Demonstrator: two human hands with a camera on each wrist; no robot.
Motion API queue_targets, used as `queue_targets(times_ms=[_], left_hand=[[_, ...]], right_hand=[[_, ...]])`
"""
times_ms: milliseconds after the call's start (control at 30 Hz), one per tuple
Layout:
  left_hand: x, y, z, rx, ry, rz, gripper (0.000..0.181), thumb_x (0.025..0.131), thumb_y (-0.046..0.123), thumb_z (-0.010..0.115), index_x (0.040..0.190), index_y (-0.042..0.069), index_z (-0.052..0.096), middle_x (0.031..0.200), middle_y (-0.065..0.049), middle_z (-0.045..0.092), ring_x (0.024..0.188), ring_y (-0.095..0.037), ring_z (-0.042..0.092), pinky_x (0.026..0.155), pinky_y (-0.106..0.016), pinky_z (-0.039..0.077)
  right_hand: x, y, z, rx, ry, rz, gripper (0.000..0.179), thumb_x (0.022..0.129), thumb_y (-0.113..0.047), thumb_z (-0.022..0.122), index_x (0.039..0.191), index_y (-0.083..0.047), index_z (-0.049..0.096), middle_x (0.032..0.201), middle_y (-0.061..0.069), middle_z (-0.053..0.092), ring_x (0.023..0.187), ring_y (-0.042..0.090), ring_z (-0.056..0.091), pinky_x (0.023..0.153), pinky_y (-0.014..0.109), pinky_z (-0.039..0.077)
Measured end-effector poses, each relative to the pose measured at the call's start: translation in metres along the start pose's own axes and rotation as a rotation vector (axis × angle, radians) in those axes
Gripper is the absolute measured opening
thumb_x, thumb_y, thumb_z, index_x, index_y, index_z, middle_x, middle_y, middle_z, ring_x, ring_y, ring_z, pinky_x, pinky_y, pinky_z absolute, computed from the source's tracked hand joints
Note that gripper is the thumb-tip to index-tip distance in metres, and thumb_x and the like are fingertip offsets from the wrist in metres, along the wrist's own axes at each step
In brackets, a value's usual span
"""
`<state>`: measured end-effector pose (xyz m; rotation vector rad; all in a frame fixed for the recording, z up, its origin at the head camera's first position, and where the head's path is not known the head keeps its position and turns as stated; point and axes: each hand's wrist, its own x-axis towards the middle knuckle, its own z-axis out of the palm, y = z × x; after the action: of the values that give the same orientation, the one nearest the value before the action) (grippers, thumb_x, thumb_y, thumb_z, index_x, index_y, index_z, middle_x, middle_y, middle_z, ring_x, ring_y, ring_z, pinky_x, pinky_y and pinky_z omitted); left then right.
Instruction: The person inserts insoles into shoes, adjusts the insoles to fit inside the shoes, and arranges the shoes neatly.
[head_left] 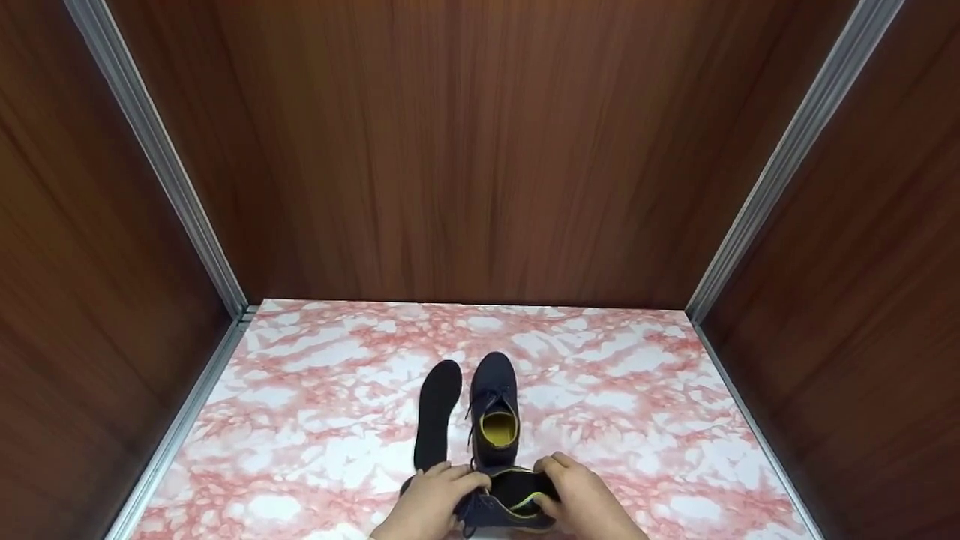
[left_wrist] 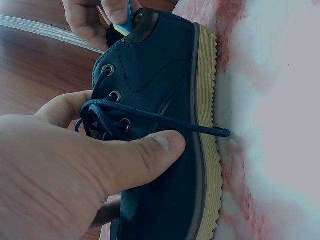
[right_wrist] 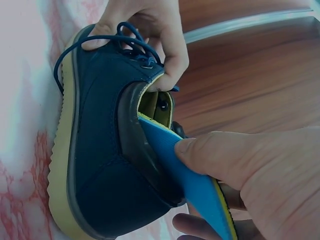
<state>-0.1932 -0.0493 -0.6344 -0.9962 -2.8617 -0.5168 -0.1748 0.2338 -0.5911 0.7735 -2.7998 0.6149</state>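
Note:
A dark blue lace-up shoe with a cream ridged sole lies on its side at the near edge of the head view. My left hand grips its front part, thumb below the laces in the left wrist view. An insole, blue beneath with a yellow edge, is partly inside the shoe's opening. At its outer end my right hand pinches it, thumb on the blue face. How far it reaches into the shoe is hidden.
The matching shoe stands upright just beyond, toe pointing away, yellow inside. To its left lies a black insole. Brown wood-grain panels with metal edge strips enclose the red-and-white marbled surface at the back and sides.

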Motion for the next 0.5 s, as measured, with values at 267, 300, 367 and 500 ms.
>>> queue_targets(times_ms=[267,300,367,500], left_hand=[[0.001,-0.001,-0.004,-0.049,-0.01,-0.034,0.073,0.076,0.018,0.098,0.135,0.047,0.066,0.14,0.01,0.072,0.12,-0.031,0.071,0.082,-0.071,0.061],[0.001,-0.001,-0.003,-0.055,-0.007,-0.037,0.073,0.077,0.017,0.097,0.135,0.047,0.065,0.14,0.009,0.072,0.12,-0.032,0.071,0.083,-0.073,0.06],[0.002,-0.003,-0.003,-0.053,0.008,-0.039,0.072,0.078,0.015,0.096,0.136,0.046,0.065,0.14,0.006,0.073,0.119,-0.031,0.071,0.083,-0.076,0.059],[0.005,-0.007,-0.002,-0.035,0.042,-0.031,0.072,0.081,0.001,0.087,0.135,0.043,0.066,0.136,0.003,0.075,0.114,-0.029,0.07,0.081,-0.076,0.06]], right_hand=[[0.007,0.001,0.003,0.01,0.003,0.008,0.026,0.091,-0.017,0.087,0.11,-0.008,0.071,0.101,-0.004,0.067,0.086,0.008,0.066,0.079,0.036,0.062],[0.009,0.002,0.004,0.007,-0.003,0.015,0.026,0.091,-0.017,0.087,0.111,-0.008,0.072,0.101,-0.003,0.068,0.087,0.009,0.067,0.08,0.036,0.063],[0.012,0.002,0.005,0.004,-0.008,0.027,0.028,0.092,-0.017,0.087,0.113,-0.007,0.072,0.103,-0.002,0.069,0.09,0.011,0.07,0.082,0.037,0.064],[0.017,0.004,0.008,-0.004,0.015,0.012,0.029,0.091,-0.016,0.088,0.113,-0.007,0.072,0.104,-0.001,0.069,0.091,0.013,0.072,0.084,0.037,0.065]])
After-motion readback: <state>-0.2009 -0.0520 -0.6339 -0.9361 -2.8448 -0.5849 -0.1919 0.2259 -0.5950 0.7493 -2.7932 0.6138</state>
